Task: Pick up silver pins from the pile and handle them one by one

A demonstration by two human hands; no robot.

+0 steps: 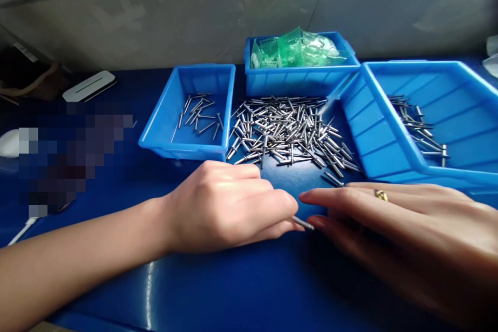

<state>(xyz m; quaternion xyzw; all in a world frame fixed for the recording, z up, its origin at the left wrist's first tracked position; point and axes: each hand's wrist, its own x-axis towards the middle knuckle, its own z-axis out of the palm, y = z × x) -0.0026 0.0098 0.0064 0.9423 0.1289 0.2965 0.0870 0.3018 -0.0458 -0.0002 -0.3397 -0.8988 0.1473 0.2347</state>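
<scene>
My left hand (pixel 229 207) is closed, pinching a thin metal pin that looks like a blind rivet (pixel 303 223) between thumb and forefinger. Only one end of it sticks out, pointing right. My right hand (pixel 389 223), with a ring on one finger, has its thumb and forefinger apart; the thumb tip is close to the rivet's end, and whether they touch I cannot tell. Behind the hands lies a mixed pile of blind rivets and screws (pixel 288 127). Several screws (pixel 200 114) lie in the left blue bin (pixel 187 153), and several rivets (pixel 422 127) in the right blue bin (pixel 385 140).
At the back, another blue bin (pixel 303 83) holds green plastic bags (pixel 295 47). A white device (pixel 90 86) lies at the far left, near a blurred-out area and a white cable (pixel 22 231). A grey wall (pixel 175 21) rises behind the blue table (pixel 233 290).
</scene>
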